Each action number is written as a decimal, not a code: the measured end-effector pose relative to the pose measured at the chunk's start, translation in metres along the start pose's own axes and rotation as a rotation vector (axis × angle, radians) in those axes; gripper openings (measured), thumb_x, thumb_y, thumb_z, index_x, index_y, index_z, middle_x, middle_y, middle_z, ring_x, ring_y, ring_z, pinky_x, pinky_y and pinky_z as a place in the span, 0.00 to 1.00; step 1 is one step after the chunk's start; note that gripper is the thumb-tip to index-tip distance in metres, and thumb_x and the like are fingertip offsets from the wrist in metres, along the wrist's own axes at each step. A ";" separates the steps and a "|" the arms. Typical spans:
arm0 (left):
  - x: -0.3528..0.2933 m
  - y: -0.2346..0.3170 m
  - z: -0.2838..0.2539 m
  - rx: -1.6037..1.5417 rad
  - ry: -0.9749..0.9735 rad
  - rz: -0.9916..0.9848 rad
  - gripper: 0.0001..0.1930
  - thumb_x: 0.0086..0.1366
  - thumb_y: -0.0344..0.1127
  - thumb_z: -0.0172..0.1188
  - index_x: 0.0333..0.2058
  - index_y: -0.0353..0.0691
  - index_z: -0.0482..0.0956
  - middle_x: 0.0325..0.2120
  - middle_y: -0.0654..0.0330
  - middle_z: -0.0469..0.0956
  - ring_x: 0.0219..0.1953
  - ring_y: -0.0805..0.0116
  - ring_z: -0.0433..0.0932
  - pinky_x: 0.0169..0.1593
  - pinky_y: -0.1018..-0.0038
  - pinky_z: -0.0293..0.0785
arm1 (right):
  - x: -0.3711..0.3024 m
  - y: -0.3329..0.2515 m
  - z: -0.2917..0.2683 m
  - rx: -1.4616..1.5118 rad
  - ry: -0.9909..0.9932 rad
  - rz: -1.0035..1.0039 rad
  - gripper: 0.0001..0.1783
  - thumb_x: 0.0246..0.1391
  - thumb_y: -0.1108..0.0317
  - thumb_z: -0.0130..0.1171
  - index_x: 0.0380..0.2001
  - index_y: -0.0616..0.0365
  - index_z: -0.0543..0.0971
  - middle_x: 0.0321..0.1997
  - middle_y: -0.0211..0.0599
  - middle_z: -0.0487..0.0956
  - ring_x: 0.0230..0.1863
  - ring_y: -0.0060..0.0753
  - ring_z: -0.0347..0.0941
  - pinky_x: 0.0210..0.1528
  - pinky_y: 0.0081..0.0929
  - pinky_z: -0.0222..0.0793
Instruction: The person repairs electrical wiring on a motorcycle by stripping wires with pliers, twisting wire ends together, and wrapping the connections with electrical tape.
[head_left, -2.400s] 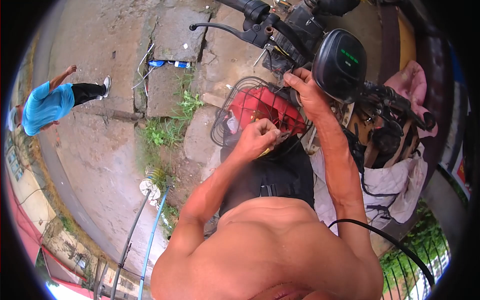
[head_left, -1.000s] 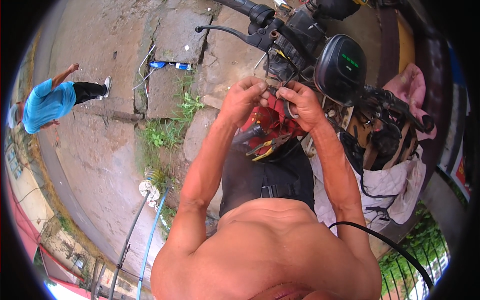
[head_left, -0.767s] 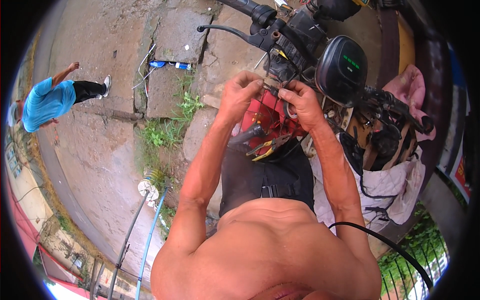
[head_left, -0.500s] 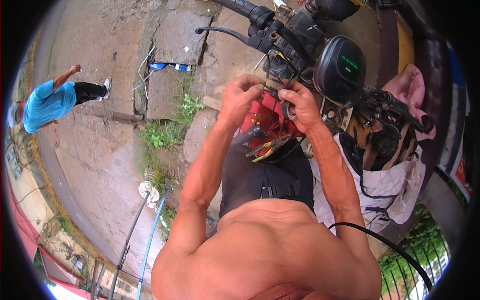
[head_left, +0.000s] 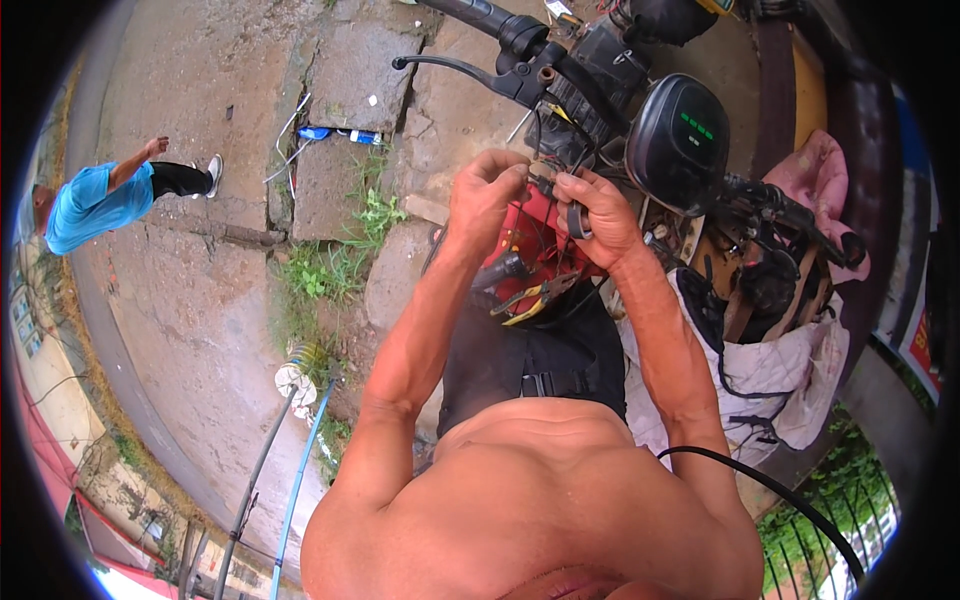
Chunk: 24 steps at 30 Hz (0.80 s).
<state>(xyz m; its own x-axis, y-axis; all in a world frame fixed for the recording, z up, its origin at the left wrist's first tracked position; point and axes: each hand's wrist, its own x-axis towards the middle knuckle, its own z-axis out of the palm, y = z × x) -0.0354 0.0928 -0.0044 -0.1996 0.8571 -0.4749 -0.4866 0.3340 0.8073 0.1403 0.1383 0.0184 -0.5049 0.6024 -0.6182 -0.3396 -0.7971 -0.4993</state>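
Out on my left I see a person in a blue shirt (head_left: 100,205), dark trousers and pale shoes, on the concrete pavement (head_left: 190,300). Green weeds (head_left: 315,278) grow beside the slabs (head_left: 350,75), and near them I make out a blue-and-white wrapper (head_left: 362,136). Lower down, a light-blue pole (head_left: 304,475) runs beside a grey pole (head_left: 247,510). At my lower right, a barred metal fence (head_left: 822,548) fronts leafy greenery (head_left: 842,470).

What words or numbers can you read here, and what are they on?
None that I can quote clearly.
Black display: glowing green marks, too small to read.
Red sign at the right edge: marks bent and cut off, not readable.
Blue-and-white packet on the ground: too small to tell if it has writing.
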 end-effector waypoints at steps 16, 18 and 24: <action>-0.002 -0.012 0.004 -0.105 -0.207 -0.051 0.10 0.69 0.34 0.62 0.43 0.32 0.80 0.32 0.61 0.81 0.33 0.74 0.78 0.39 0.77 0.76 | 0.001 -0.011 0.000 -0.400 0.141 -0.046 0.08 0.60 0.66 0.65 0.33 0.58 0.80 0.29 0.22 0.76 0.25 0.11 0.67 0.26 0.12 0.61; -0.002 -0.015 0.004 -0.062 -0.214 -0.024 0.10 0.69 0.33 0.62 0.43 0.32 0.80 0.32 0.61 0.81 0.33 0.74 0.78 0.39 0.77 0.76 | -0.001 -0.013 0.001 -0.382 0.131 -0.036 0.07 0.60 0.66 0.64 0.33 0.58 0.80 0.29 0.22 0.76 0.25 0.11 0.67 0.26 0.12 0.61; 0.003 -0.013 0.000 -0.078 -0.220 -0.001 0.07 0.69 0.30 0.58 0.41 0.32 0.79 0.32 0.60 0.80 0.31 0.73 0.78 0.39 0.77 0.75 | 0.001 -0.015 0.001 -0.351 0.128 -0.031 0.06 0.60 0.68 0.64 0.38 0.59 0.81 0.30 0.22 0.76 0.22 0.11 0.68 0.22 0.11 0.60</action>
<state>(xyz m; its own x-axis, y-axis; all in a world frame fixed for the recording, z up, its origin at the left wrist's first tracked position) -0.0298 0.0909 -0.0163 -0.0129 0.9244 -0.3812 -0.5524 0.3112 0.7733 0.1444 0.1505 0.0260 -0.3879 0.6444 -0.6590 -0.0495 -0.7285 -0.6833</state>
